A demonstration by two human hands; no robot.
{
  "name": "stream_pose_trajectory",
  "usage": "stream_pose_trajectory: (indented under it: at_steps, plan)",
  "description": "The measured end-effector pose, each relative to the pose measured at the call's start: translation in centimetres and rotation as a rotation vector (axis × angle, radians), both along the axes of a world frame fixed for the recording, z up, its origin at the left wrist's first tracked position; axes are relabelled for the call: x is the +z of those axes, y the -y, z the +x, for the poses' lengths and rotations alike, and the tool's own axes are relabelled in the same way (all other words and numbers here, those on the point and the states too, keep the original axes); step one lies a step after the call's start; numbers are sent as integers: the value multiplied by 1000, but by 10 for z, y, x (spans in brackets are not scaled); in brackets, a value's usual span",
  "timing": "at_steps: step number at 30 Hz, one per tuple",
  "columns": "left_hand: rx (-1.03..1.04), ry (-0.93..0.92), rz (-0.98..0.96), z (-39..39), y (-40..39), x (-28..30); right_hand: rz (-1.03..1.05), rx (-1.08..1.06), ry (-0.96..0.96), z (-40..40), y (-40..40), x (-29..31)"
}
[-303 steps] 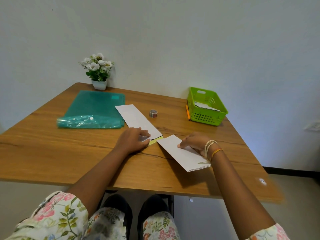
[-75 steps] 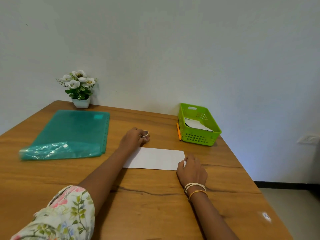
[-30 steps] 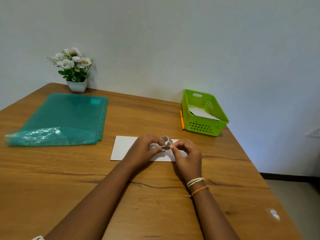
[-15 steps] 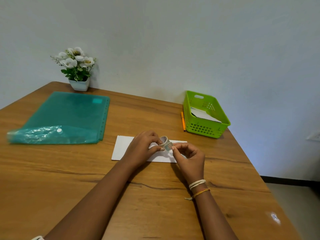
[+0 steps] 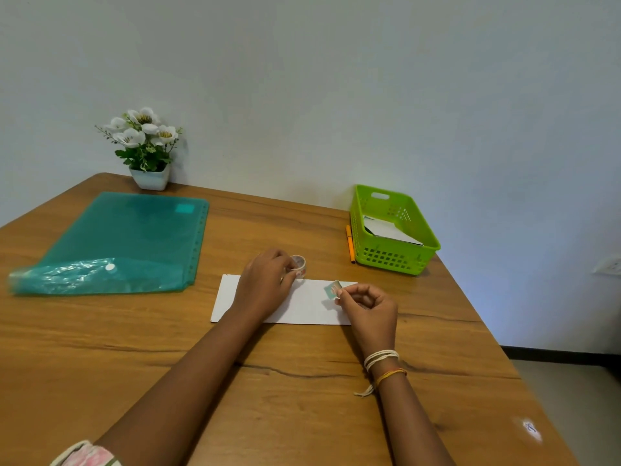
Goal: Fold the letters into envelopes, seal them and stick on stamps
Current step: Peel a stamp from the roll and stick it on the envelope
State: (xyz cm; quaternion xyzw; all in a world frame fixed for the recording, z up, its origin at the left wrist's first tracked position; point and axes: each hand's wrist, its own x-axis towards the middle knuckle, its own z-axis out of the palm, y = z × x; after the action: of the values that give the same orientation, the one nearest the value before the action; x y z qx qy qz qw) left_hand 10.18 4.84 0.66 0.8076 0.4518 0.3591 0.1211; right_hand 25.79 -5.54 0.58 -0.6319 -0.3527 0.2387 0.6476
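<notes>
A white envelope point(image 5: 309, 306) lies flat on the wooden table point(image 5: 134, 358), long side toward me. My left hand point(image 5: 265, 284) rests over its left half and pinches a small roll of stamps point(image 5: 299, 264) just beyond the envelope's far edge. My right hand point(image 5: 369, 307) sits at the envelope's right end, thumb and forefinger shut on a single greenish stamp point(image 5: 332, 290) held over the envelope's upper right corner. Whether the stamp touches the paper I cannot tell.
A green plastic basket point(image 5: 393, 253) with white paper inside stands at the back right, an orange pen point(image 5: 350, 243) beside it. A teal plastic folder point(image 5: 127, 243) lies at the left. A small pot of white flowers point(image 5: 144, 146) is by the wall.
My hands have parted: the right one pulled a stamp off the roll and moved right over the envelope's corner. The left carried the roll back toward the table beyond the envelope.
</notes>
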Motion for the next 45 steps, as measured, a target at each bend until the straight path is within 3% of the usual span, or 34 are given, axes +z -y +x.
stream_pose_trajectory:
  at_steps: [8,12,14,20,27,30,37,41,45]
  plan:
    - [-32,-145,-53,13,-26,-2,-60,74,-30,4,2,1]
    - [8,-43,114,17,-9,-3,-49,73,-57,6,0,1]
    - [-95,47,138,23,7,-1,-16,61,-173,6,1,4]
    - [-241,498,-390,53,29,10,76,72,-441,9,1,10]
    - [-194,598,-429,60,29,4,54,163,-397,9,0,12]
    - [-202,555,-410,58,27,5,29,132,-285,10,1,10]
    - [-303,238,-287,51,25,4,-16,-33,109,14,2,4]
    - [-299,155,-271,51,23,-2,-106,-97,138,20,3,0]
    - [-289,-28,-258,49,24,-7,-243,-137,6,30,2,3]
